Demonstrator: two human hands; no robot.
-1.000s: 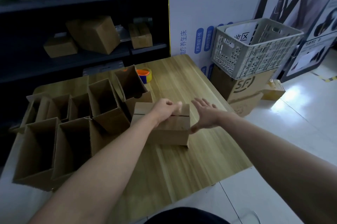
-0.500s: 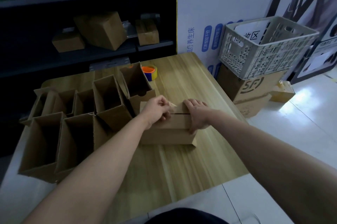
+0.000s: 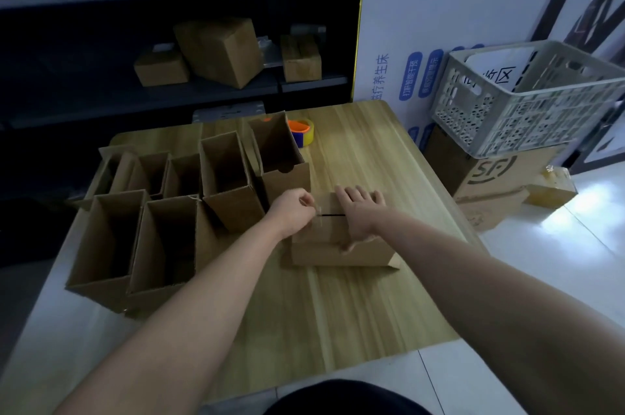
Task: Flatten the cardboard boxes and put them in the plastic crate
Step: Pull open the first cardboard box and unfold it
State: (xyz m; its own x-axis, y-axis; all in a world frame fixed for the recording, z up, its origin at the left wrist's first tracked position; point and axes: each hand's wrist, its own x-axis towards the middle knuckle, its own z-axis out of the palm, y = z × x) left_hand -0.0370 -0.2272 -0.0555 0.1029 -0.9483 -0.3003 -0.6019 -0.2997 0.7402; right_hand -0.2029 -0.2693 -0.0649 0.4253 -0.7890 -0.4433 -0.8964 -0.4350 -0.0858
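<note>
A closed brown cardboard box stands on the wooden table, its top flaps meeting at a dark seam. My left hand pinches something thin, like a strip of tape, at the seam's left end. My right hand lies flat on the box top, fingers spread and thumb hooked over the near edge. Several open-topped cardboard boxes stand in a cluster on the table's left half. The grey plastic crate sits tilted on a large printed carton at the right.
A roll of tape with an orange core lies behind the tallest open box. The large carton stands on the white floor beside the table. Dark shelves behind hold more closed boxes. A printed white board leans against the wall.
My right hand has moved left from beside the box onto its top and pressed down. My left hand has shifted to the seam and closed into a pinch.
</note>
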